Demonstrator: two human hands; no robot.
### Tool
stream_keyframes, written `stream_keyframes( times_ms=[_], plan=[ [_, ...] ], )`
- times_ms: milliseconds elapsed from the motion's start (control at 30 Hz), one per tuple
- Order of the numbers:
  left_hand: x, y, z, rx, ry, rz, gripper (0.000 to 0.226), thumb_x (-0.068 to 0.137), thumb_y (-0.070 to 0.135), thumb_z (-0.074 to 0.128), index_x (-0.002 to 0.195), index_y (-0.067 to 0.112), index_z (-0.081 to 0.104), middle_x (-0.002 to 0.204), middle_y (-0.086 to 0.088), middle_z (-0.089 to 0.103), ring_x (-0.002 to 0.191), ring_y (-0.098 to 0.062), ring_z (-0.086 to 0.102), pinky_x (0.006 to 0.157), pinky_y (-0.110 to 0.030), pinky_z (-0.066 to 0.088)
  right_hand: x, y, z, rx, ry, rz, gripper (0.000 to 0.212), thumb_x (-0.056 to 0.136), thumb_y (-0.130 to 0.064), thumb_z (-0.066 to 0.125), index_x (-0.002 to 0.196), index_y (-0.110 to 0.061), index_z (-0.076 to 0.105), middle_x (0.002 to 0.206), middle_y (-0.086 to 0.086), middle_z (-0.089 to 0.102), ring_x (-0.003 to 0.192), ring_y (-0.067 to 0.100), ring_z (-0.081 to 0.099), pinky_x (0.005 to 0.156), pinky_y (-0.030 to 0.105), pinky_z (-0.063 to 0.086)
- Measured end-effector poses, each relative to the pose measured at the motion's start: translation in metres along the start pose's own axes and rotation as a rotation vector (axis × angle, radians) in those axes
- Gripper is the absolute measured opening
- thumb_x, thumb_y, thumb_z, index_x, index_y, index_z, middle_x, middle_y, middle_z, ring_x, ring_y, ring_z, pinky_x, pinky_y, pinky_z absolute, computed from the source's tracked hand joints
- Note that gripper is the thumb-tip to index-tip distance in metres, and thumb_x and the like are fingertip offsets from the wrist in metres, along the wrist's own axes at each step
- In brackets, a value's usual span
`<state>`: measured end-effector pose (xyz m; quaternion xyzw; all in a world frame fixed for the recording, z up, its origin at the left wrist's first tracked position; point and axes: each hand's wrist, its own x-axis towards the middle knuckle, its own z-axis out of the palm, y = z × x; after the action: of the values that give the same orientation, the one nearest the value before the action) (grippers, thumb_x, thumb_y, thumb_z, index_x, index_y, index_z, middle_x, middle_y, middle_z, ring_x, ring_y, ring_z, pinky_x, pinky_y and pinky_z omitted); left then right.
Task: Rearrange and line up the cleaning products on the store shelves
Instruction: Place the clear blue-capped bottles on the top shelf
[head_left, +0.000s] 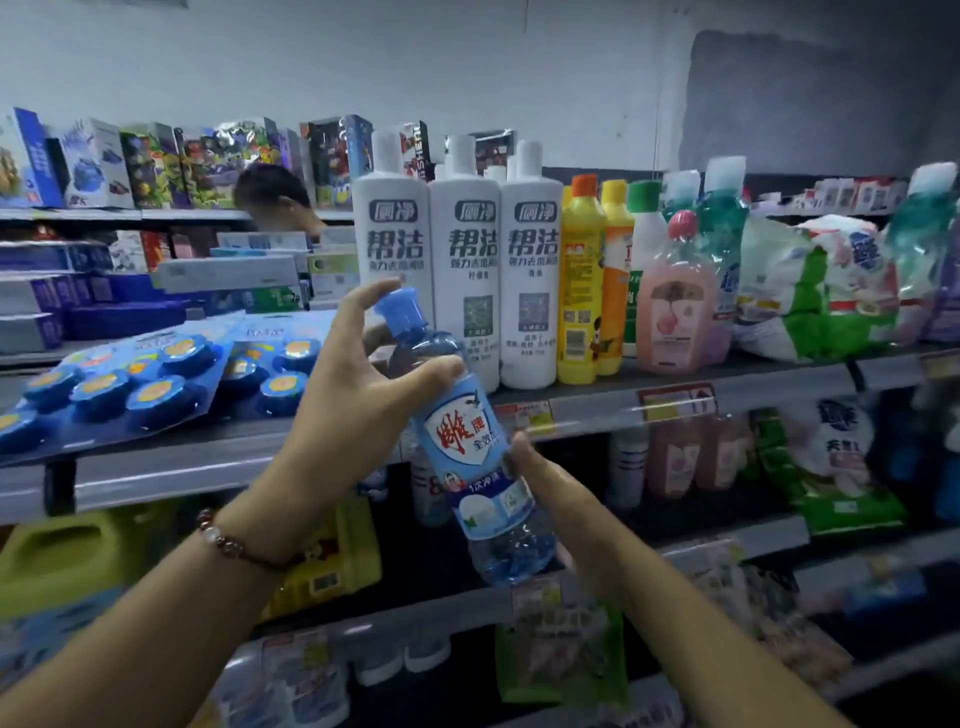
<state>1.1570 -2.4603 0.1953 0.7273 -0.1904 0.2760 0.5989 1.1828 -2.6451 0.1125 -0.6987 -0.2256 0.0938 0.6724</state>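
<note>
A clear blue detergent bottle (470, 452) with a blue cap is tilted in front of the shelf, cap up and to the left. My left hand (358, 395) grips its neck and shoulder, the thumb across the front. My right hand (550, 493) holds the lower part from the right side, fingers hidden behind it. Three tall white bottles (467, 260) stand in a row on the upper shelf (727, 384) just behind the held bottle. Yellow and orange bottles (592, 280) and a pink bottle (675, 306) stand to their right.
Blue blister packs of round cleaning blocks (150, 379) lie on the shelf at the left. Bags of powder (821, 291) fill the right end. Lower shelves hold more bottles, green bags (831, 478) and a yellow-green jug (62, 556). A person's head (280, 200) shows behind the shelving.
</note>
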Motion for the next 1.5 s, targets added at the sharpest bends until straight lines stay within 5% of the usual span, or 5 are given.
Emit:
stream_keyframes(
  times_ms=[267, 667, 933, 1167, 1500],
  plan=[
    [-0.105, -0.081, 0.035, -0.022, -0.016, -0.358, 0.083, 0.073, 0.048, 0.082, 0.142, 0.049, 0.035, 0.122, 0.012, 0.059, 0.106, -0.005, 0.066, 0.084, -0.030, 0.059, -0.078, 0.081, 0.024, 0.125, -0.118, 0.269, 0.056, 0.063, -0.033, 0.080, 0.116, -0.021, 0.063, 0.098, -0.009, 0.074, 0.093, 0.008, 0.069, 0.081, 0.022, 0.053],
    [-0.222, -0.150, 0.055, -0.619, 0.103, -1.242, 0.061, 0.067, 0.054, 0.067, 0.098, 0.001, 0.065, 0.073, -0.015, 0.070, 0.061, -0.026, 0.070, 0.064, -0.037, 0.060, -0.133, 0.159, 0.079, 0.127, 0.030, 0.713, 0.064, 0.062, -0.043, 0.080, 0.119, -0.021, 0.059, 0.109, 0.004, 0.075, 0.101, 0.019, 0.072, 0.088, 0.030, 0.057],
    [-0.251, -0.144, 0.037, -0.345, 0.012, -1.054, 0.067, 0.084, 0.046, 0.067, 0.143, 0.026, 0.042, 0.125, -0.005, 0.065, 0.110, -0.022, 0.066, 0.097, -0.044, 0.054, -0.151, 0.184, 0.105, -0.003, -0.044, 0.643, 0.054, 0.063, -0.019, 0.082, 0.114, -0.019, 0.064, 0.103, 0.001, 0.076, 0.096, 0.015, 0.072, 0.094, 0.035, 0.056],
    [-0.262, -0.112, 0.013, 0.266, -0.511, -0.727, 0.086, 0.097, 0.043, 0.058, 0.158, 0.041, -0.003, 0.142, 0.026, 0.030, 0.125, 0.011, 0.030, 0.088, -0.004, 0.030, -0.161, 0.191, 0.147, 0.549, -0.087, 0.587, 0.049, 0.059, 0.012, 0.058, 0.092, -0.017, 0.080, 0.094, 0.015, 0.073, 0.090, 0.023, 0.072, 0.083, 0.032, 0.058],
    [-0.288, -0.118, -0.025, 0.177, -0.300, -0.718, 0.084, 0.090, 0.046, 0.066, 0.156, 0.044, 0.014, 0.144, 0.023, 0.048, 0.124, 0.007, 0.052, 0.107, -0.028, 0.046, -0.160, 0.195, 0.162, 0.239, -0.162, 0.581, 0.050, 0.061, 0.000, 0.067, 0.110, -0.013, 0.068, 0.109, 0.015, 0.073, 0.110, 0.032, 0.067, 0.103, 0.047, 0.050]
  ],
)
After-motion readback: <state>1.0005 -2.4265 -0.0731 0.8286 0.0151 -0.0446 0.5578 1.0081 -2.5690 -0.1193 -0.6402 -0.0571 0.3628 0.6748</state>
